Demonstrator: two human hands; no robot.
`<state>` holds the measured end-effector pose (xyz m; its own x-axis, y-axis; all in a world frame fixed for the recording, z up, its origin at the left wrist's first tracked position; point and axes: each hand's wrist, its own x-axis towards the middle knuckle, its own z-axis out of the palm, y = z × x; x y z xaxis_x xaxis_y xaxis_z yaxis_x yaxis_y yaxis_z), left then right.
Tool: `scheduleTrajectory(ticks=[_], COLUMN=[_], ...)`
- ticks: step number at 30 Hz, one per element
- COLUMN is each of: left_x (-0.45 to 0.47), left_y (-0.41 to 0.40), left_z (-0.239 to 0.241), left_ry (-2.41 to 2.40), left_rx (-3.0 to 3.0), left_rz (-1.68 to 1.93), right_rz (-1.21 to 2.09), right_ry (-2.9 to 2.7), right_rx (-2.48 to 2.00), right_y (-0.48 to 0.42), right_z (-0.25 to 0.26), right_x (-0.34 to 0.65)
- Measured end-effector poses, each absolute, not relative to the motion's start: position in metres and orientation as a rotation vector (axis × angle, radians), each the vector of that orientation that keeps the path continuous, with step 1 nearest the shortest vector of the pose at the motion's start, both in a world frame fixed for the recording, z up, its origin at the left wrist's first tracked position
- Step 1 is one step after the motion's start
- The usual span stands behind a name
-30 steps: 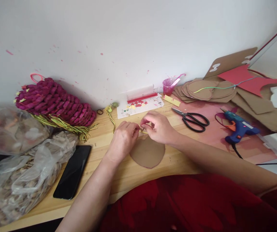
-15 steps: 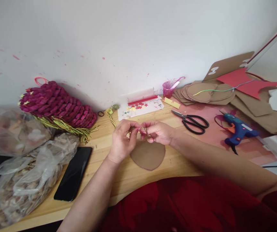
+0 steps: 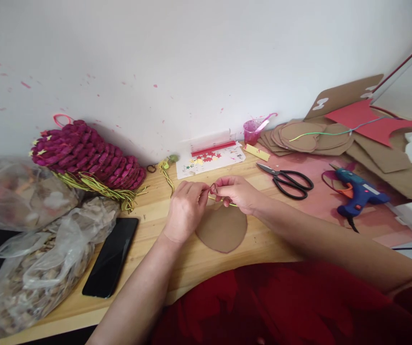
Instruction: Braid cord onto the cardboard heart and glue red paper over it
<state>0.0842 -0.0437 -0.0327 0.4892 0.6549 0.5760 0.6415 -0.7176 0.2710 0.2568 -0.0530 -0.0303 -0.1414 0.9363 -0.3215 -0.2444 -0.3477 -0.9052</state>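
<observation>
Over a round brown cardboard piece [image 3: 222, 230] my two hands meet, fingertips almost touching. My left hand [image 3: 186, 206] is closed in a pinch, its thumb and index at the edge of a small brown loop [image 3: 213, 188]. My right hand [image 3: 237, 193] pinches the other side of that loop. A yellow-green string [image 3: 233, 205] shows just under the right fingers, and part of it runs hidden between the hands. The cardboard lies flat on the wooden table [image 3: 148, 239], its far edge covered by my hands.
To the left are a magenta scaled craft piece [image 3: 90, 153], plastic bags [image 3: 43, 268] and a phone [image 3: 111, 256]. Ahead lies paper with small stars [image 3: 209, 160]. Rightward sit scissors [image 3: 288, 181], a pink cup [image 3: 252, 132], cardboard shapes [image 3: 299, 136] and a blue glue gun [image 3: 362, 191].
My fingers have shifted slightly on the small brown loop, which now shows more clearly between them. The yellow-green string has come into sight below my right hand.
</observation>
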Motion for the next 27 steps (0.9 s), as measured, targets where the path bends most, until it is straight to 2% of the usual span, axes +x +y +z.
scheduleTrajectory(ticks=[10,18,22,27], left_x=[0.081,0.081,0.084,0.085], left_y=[-0.039,-0.041,-0.046,-0.048], left_z=[-0.032,-0.028,-0.025,-0.026], left_ry=[1.031,0.993,1.038,1.039], left_rx=[2.659,2.533,2.322,2.374], left_rz=[0.971,0.964,1.043,1.162], right_rz=[1.724,1.403,1.595,1.938], right_ry=[-0.823,-1.210,-1.143,-0.952], right_rx=[-1.155,-1.217,-1.081,-0.942], right_y=[-0.048,-0.048,-0.047,-0.047], right_z=[-0.030,-0.024,-0.024,-0.029], right_x=[0.264,0.271,0.274,0.272])
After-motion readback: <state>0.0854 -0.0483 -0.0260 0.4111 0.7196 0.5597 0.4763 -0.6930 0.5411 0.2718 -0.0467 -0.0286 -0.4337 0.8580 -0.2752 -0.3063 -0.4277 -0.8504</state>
